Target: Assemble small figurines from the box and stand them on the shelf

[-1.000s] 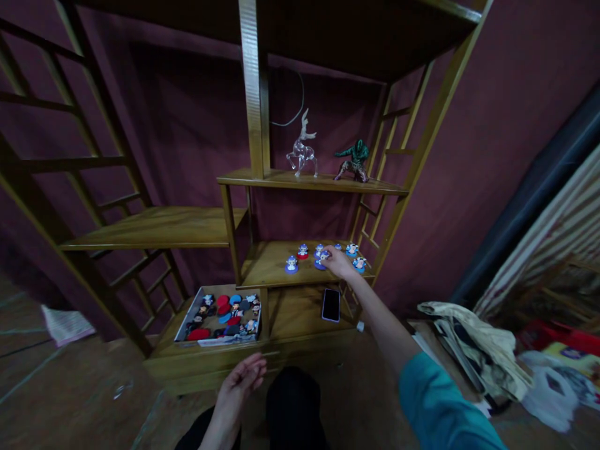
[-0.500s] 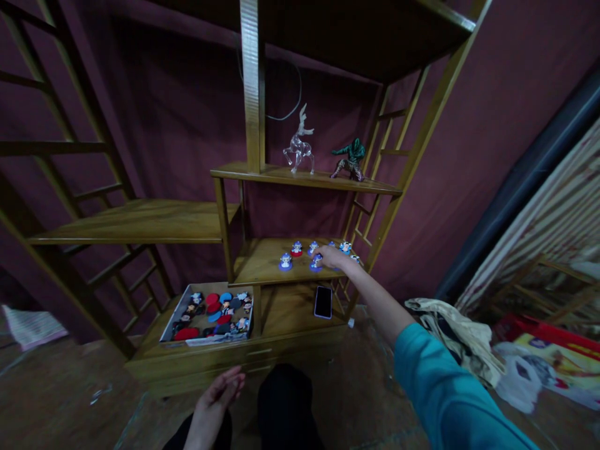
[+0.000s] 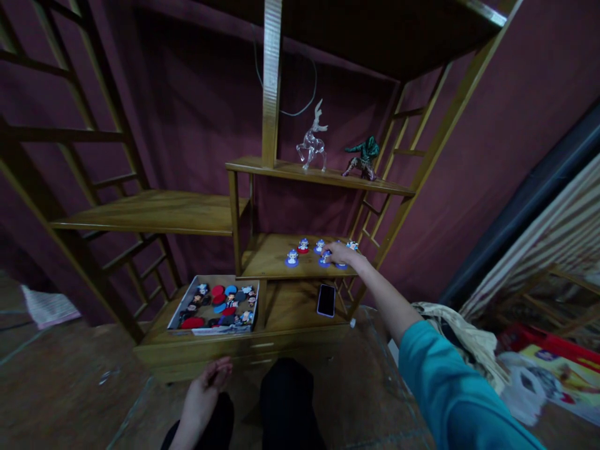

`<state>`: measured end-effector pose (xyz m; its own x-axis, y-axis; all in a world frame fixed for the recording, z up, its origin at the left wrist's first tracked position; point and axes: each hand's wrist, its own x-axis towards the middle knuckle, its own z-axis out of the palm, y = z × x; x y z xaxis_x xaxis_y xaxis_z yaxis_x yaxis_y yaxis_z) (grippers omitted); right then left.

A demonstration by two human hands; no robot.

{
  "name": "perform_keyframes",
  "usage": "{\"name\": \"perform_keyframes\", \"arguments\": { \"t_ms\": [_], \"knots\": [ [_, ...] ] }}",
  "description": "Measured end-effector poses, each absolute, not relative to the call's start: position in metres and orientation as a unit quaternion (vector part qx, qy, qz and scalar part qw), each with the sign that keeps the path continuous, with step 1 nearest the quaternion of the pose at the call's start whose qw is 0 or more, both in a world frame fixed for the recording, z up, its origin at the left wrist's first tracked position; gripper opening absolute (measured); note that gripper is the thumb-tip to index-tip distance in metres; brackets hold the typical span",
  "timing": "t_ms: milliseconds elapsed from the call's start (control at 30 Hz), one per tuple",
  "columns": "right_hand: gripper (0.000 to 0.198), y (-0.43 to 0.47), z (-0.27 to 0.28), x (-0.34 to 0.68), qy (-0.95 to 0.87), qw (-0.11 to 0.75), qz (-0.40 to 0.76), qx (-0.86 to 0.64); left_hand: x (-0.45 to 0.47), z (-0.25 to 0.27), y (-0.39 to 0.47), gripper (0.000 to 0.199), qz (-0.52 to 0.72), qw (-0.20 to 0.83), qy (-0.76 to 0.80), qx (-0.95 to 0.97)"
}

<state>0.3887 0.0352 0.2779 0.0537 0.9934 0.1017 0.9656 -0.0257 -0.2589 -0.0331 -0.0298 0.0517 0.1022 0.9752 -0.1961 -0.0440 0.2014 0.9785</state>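
Observation:
My right hand (image 3: 341, 252) reaches over the middle shelf, its fingers closed round a small white-and-purple figurine (image 3: 324, 259) on a round purple base, which stands on the shelf board. Similar figurines are grouped about it: one on a red base (image 3: 303, 245), one on a purple base (image 3: 292, 258) at the left, and another figurine (image 3: 320, 246) just behind. A blue-and-white figurine (image 3: 352, 246) stands beyond my hand, which partly hides others. Low in front of the cabinet, my left hand (image 3: 209, 382) hangs above my leg, fingers loosely bent and apart, with nothing visible in it.
A shallow cardboard box (image 3: 174, 319) of figurines and red and blue discs sits on the lower board, with a phone (image 3: 326, 300) to its right. Above are a clear deer ornament (image 3: 312, 147) and a dark green figure (image 3: 363, 157). Cloth (image 3: 462, 337) and bags lie at right.
The camera view has shifted, moving the shelves rightward in the picture. My right hand stays at the same figurine. My left hand has drawn slightly leftward, with its fingers more bent.

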Motion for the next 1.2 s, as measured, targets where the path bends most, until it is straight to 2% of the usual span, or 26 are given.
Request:
{"name": "perform_keyframes", "arguments": {
  "t_ms": [300, 600, 900, 1200],
  "knots": [
    [0.031, 0.032, 0.283, 0.389, -0.704, 0.114, 0.066, -0.698, -0.032, 0.039, -0.022, 0.046, 0.413, 0.563, 0.51, 0.503],
    [0.032, 0.034, 0.278, 0.394, -0.712, 0.123, 0.062, -0.689, -0.027, 0.054, -0.028, 0.043, 0.407, 0.551, 0.522, 0.509],
    [0.031, 0.037, 0.274, 0.399, -0.721, 0.059, 0.041, -0.689, -0.028, 0.042, -0.027, 0.041, 0.377, 0.475, 0.529, 0.593],
    [0.038, 0.036, 0.281, 0.392, -0.717, 0.022, 0.048, -0.695, -0.03, 0.032, -0.026, 0.035, 0.367, 0.457, 0.52, 0.622]
  ]
}}
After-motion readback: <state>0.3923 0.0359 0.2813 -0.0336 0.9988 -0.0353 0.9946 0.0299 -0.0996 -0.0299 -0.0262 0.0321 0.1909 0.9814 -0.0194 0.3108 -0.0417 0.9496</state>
